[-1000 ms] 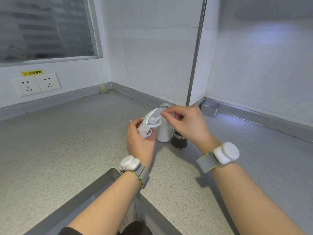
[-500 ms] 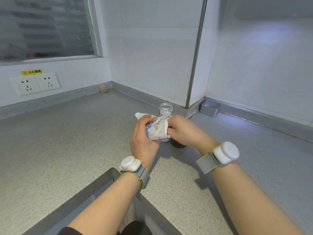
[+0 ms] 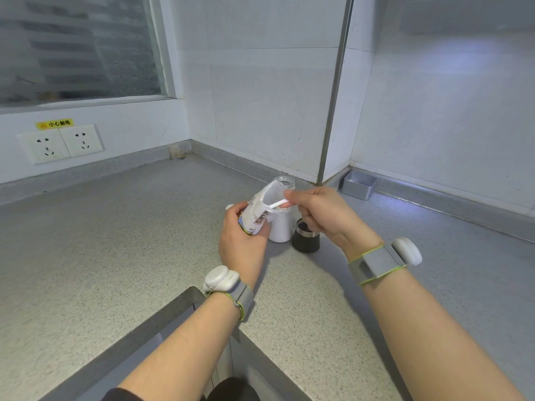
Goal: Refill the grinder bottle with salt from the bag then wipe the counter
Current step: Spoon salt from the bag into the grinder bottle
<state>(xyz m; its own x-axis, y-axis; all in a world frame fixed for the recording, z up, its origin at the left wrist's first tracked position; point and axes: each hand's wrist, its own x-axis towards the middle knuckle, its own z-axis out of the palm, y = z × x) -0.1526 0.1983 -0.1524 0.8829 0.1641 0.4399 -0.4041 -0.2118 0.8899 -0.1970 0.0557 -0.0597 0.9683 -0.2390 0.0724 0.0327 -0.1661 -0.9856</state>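
The left hand (image 3: 240,247) grips the lower part of the salt bag (image 3: 257,211), with the fingers curled round it. The bag is held above the worktop (image 3: 115,241), tilted, with its open top pointing up and to the right. The open top overlaps the upper part of the grinder bottle (image 3: 280,228) in this view; whether the two touch cannot be told.

The right hand (image 3: 324,215) pinches a narrow white strip (image 3: 277,203) at the open edge of the bag between thumb and forefinger. Its other fingers are curled under.

The grinder bottle is clear glass and stands upright on the worktop, directly behind the bag. Its mouth is uncovered. Its lower part shows white contents. Whether salt is flowing cannot be told.

A black grinder head (image 3: 306,238) with a metal rim stands on the worktop just beside the bottle, on its right and below the right hand.

Each wrist carries a white device on a grey strap: left (image 3: 221,277), right (image 3: 405,251).

A small metal tray (image 3: 359,185) sits against the wall at the back right, well apart from the bottle. A pair of wall sockets (image 3: 60,143) is mounted on the left wall under a yellow label (image 3: 55,123).
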